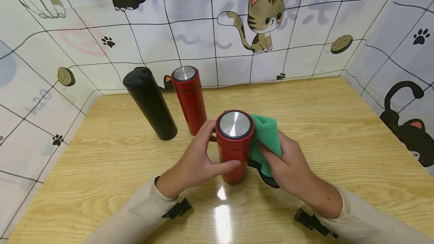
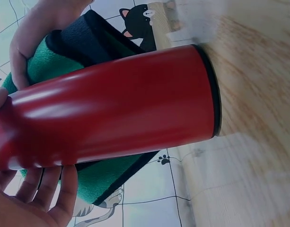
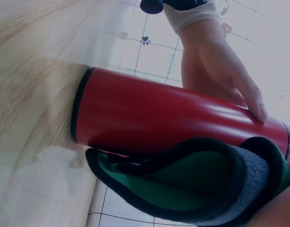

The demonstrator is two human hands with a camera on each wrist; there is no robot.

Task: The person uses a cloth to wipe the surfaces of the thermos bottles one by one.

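A red thermos flask (image 1: pixel 234 153) with a silver disc on its lid stands upright near the front middle of the table. My left hand (image 1: pixel 196 161) grips it from the left, thumb across the front and fingers round the back. On its other side my right hand (image 1: pixel 288 165) holds a green cloth (image 1: pixel 266 134) with dark edging against the flask. In the left wrist view the cloth (image 2: pixel 64 52) shows on both sides of the red body (image 2: pixel 116 104). The right wrist view has the folded cloth (image 3: pixel 182 179) lying along the flask (image 3: pixel 149 113).
Behind and to the left stand a second red flask (image 1: pixel 190 101) and a black flask (image 1: pixel 150 104). The wooden table (image 1: pixel 305 104) is bordered at the back and sides by white panels (image 1: pixel 190 44) with cat drawings.
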